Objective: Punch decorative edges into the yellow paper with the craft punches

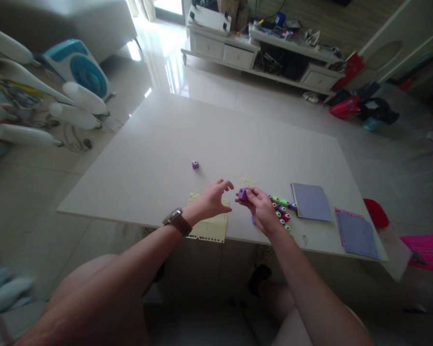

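Nearby: punches (282, 211), purple pads (311, 202), lone cube (195, 165).

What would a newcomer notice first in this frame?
The two hands meet over the near edge of the white table: the right hand pinches a small purple punch, and the left hand hovers open above a yellow paper sheet. A cluster of colourful punches lies just right.

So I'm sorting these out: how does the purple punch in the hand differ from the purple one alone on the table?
The held punch is off the table, pinched in the right hand; the lone punch sits on the white table, untouched. The held punch is close to the row of punches; the lone punch lies apart, beyond the open left hand. Both are small and purple.
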A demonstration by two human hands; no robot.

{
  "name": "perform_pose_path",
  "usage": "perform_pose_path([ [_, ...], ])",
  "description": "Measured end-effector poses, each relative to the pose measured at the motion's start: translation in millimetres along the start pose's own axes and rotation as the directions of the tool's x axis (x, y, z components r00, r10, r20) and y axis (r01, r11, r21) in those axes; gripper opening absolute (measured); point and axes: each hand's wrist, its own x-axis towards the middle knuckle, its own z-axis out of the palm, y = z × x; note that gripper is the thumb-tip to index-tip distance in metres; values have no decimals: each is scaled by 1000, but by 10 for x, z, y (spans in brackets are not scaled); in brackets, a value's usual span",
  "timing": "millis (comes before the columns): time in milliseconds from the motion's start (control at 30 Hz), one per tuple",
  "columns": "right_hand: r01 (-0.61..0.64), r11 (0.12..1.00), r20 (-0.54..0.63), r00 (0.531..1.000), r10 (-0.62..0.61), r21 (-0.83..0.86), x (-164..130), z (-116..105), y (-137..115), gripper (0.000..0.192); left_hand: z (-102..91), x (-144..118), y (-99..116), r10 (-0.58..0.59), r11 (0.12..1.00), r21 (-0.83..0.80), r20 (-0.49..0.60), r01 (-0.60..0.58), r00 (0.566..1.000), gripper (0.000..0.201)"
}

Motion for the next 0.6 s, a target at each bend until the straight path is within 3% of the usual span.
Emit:
perform_pose_path([
  [133,-49,998,-5,999,50,42,-12,-38,-8,41,-112,-93,-256,-203,936,314,103,162,974,55],
  [233,-56,998,-12,998,56,10,-14,-49,-7,39,-129,-145,-333,-274,880,435,138,190,952,55],
  [400,-70,998,-36,997,70,-1,-5,-28,-10,41,-79,-183,-326,-252,853,502,155,143,955,43],
  [600,-30,996,-55,998,26,-87,21,-37,32,44,-49,-180,-377,-278,859,485,169,166,946,36],
])
